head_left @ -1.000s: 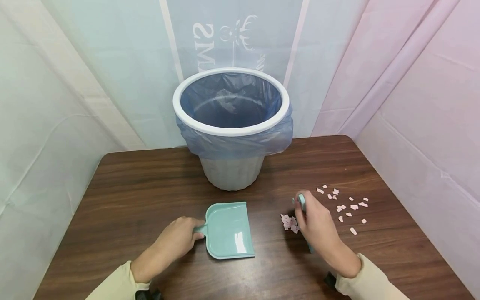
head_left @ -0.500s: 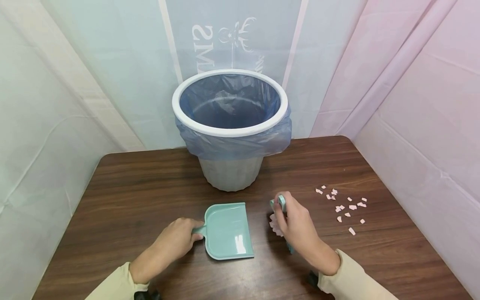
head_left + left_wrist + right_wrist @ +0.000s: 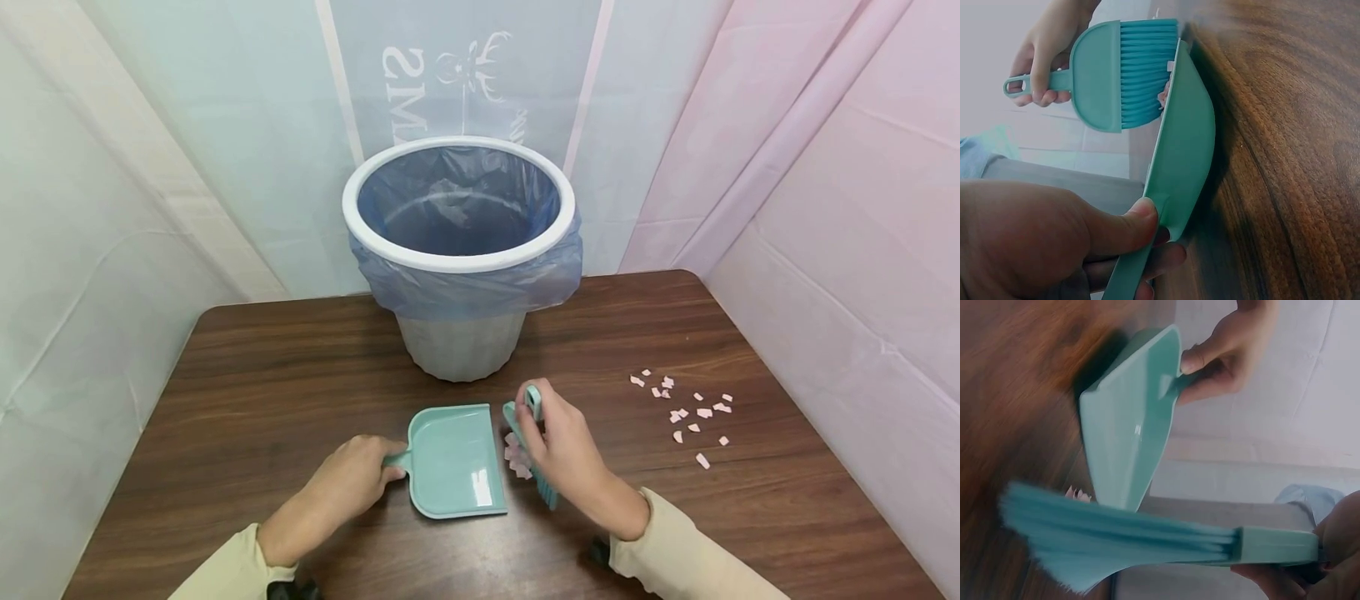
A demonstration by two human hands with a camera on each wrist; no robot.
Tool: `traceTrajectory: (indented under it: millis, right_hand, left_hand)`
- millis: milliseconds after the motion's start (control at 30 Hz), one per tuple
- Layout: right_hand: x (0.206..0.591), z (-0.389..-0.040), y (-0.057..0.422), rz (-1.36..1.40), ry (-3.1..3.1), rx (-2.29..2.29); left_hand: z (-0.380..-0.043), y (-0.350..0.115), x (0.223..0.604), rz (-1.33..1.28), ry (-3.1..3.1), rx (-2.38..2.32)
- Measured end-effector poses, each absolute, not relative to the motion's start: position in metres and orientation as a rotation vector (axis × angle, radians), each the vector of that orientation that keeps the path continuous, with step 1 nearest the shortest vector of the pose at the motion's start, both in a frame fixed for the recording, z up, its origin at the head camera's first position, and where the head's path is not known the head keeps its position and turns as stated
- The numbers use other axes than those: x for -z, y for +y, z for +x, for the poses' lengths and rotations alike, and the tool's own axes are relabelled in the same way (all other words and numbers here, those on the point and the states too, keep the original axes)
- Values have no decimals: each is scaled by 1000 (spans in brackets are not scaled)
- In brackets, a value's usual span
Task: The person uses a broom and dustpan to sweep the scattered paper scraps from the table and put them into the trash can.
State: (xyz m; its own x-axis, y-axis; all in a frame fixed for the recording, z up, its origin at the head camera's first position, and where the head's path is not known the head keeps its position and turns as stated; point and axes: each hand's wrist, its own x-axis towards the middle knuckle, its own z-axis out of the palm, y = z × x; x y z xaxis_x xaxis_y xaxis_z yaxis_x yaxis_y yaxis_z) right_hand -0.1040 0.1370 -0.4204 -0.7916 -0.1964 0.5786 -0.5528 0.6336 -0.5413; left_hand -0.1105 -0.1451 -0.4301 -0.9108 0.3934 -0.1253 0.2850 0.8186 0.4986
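Note:
My left hand point(image 3: 358, 477) grips the short handle of a mint-green dustpan point(image 3: 453, 462), which lies on the table with its straight edge facing right. With my right hand point(image 3: 566, 446) I hold a matching hand brush point(image 3: 1100, 78) upright by its handle. Its teal bristles point(image 3: 1085, 531) bend against the tabletop beside the dustpan's edge. Between bristles and edge is a small heap of pink paper scraps point(image 3: 516, 457), partly hidden by the brush. In the head view the dustpan's bed shows only a glare spot.
Several more paper scraps point(image 3: 703, 412) lie scattered on the right of the brown wooden table point(image 3: 285, 358). Behind the dustpan stands a white bin point(image 3: 461, 342) lined with a blue bag point(image 3: 480, 292). Pale cloth walls point(image 3: 840, 250) enclose the table's back and sides.
My right hand has moved left with the brush, pushing the heap of scraps up close to the dustpan's edge. My left hand and the dustpan stay where they were.

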Motion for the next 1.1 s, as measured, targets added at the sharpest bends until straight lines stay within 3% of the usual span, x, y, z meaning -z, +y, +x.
traceTrajectory:
  millis: [700, 1100]
  right_hand:
    - [418, -102, 108, 640, -2219, -1279]
    - [412, -109, 125, 572, -2118, -1313]
  left_hand:
    - [-110, -145, 432, 513, 2780, -708]
    - [-109, -147, 435, 481, 2772, -733]
